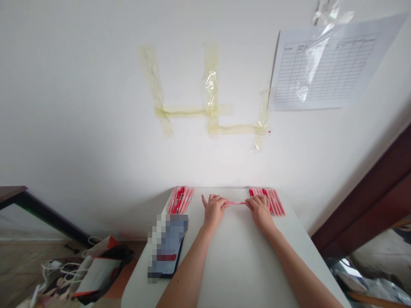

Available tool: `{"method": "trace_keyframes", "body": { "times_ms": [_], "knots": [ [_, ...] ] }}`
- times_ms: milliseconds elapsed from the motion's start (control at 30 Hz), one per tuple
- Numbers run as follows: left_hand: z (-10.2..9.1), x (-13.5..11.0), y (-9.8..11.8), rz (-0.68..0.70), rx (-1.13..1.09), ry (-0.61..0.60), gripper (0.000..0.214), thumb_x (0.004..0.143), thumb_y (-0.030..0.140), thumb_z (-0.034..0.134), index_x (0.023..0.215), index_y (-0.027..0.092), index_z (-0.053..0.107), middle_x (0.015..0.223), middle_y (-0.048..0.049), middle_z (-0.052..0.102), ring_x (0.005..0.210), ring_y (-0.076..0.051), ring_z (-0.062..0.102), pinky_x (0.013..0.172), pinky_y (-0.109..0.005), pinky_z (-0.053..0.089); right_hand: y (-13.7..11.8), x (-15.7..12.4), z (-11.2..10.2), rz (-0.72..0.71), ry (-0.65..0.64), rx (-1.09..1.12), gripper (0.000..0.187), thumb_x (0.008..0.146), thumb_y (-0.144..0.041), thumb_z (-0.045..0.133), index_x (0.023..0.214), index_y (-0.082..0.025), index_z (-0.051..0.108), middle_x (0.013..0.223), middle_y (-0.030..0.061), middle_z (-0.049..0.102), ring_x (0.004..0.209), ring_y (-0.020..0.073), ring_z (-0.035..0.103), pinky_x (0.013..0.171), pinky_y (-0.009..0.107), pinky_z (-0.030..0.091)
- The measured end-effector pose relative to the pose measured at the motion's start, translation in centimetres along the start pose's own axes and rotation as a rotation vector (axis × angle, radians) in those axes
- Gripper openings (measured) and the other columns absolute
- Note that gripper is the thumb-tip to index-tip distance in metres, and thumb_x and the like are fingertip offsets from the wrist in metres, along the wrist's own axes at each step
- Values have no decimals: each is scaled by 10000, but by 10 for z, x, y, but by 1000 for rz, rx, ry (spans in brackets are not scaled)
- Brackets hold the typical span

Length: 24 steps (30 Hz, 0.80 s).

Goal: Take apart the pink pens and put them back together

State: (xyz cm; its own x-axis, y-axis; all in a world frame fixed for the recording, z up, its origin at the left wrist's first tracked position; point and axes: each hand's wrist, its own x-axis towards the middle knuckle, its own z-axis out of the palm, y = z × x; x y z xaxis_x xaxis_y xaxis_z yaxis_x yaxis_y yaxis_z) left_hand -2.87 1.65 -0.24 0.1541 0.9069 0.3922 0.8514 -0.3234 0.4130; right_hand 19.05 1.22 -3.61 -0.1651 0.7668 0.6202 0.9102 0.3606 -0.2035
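Both my hands hold one pink pen (236, 203) level between them, just above the far part of the white table (237, 256). My left hand (213, 210) is closed on the pen's left end, with one finger sticking out. My right hand (259, 208) is closed on its right end. A row of several pink and red pens (180, 199) lies at the far left of the table. A second row of pink and red pens (272, 201) lies at the far right, partly under my right hand.
A dark tablet-like device (168, 248) lies at the table's left edge. The white wall behind carries strips of yellowed tape (210, 98) and a printed grid sheet (324, 68). Bags and cables (93, 273) clutter the floor at left. A dark wooden frame (372, 201) stands at right.
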Motion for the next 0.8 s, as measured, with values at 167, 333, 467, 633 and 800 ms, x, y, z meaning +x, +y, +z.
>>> {"method": "trace_keyframes", "body": {
  "times_ms": [167,333,467,633,800],
  "knots": [
    [-1,0,1,6,-13,11,139,903,320,632,981,345,744,1019,6,744,1118,-210,553,1209,-656,-7,3,-1,2,-62,6,-43,300,1011,-292,447,1234,-281,648,1011,64,683,1054,259,530,1064,508,336],
    [-3,0,3,-10,-10,8,139,902,339,631,936,378,760,1000,23,762,1123,-222,543,1198,-673,-46,3,1,-3,-74,-29,-45,235,1000,-360,486,1060,-287,702,967,46,692,1048,260,547,1101,555,285],
    [-6,1,4,-33,16,-17,174,901,302,624,920,400,766,985,29,772,1137,-234,526,1192,-681,-67,3,2,-7,-74,10,-17,228,998,-352,489,1008,-292,709,906,27,724,1089,265,564,1141,636,151],
    [-4,1,5,-28,11,-20,258,914,217,578,936,393,765,941,29,775,1089,-224,538,1193,-685,-50,-2,4,-17,-61,89,-6,192,978,-330,531,997,-319,722,902,2,752,1101,262,573,1158,645,68],
    [-1,-1,5,-31,-12,-36,209,922,262,587,953,372,762,968,14,770,1101,-223,544,1179,-709,-53,-3,4,-22,-42,101,-36,190,968,-348,549,1041,-331,723,965,17,749,1115,277,558,1155,645,100]
  ]
}}
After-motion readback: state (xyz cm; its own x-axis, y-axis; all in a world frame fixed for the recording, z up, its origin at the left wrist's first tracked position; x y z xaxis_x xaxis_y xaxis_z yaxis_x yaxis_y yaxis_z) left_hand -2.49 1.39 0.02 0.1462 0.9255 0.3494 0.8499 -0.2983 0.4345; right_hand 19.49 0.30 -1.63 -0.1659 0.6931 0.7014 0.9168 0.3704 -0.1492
